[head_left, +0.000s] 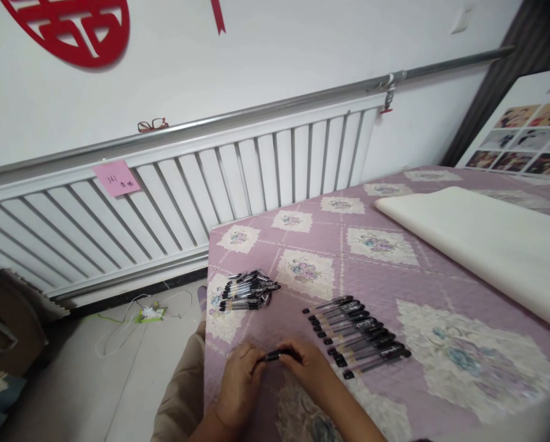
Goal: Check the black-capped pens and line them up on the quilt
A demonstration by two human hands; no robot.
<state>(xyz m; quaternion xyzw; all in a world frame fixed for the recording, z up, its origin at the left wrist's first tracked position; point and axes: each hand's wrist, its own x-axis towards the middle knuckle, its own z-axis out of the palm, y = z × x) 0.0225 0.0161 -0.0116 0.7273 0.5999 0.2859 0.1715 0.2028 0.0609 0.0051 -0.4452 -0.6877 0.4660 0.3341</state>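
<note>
Creased beige trousers (181,388) show at seven o'clock, greyish-purple footwear (202,299) at eight, and the left hand (242,376) and right hand (308,368) are bare.

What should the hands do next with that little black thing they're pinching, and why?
I'd have the left hand hold steady while the right hand gently firms its pinch. The black piece is small, sits between both hands' fingertips and is partly hidden by them, so it might slip. The row of pens can probably wait.
</note>
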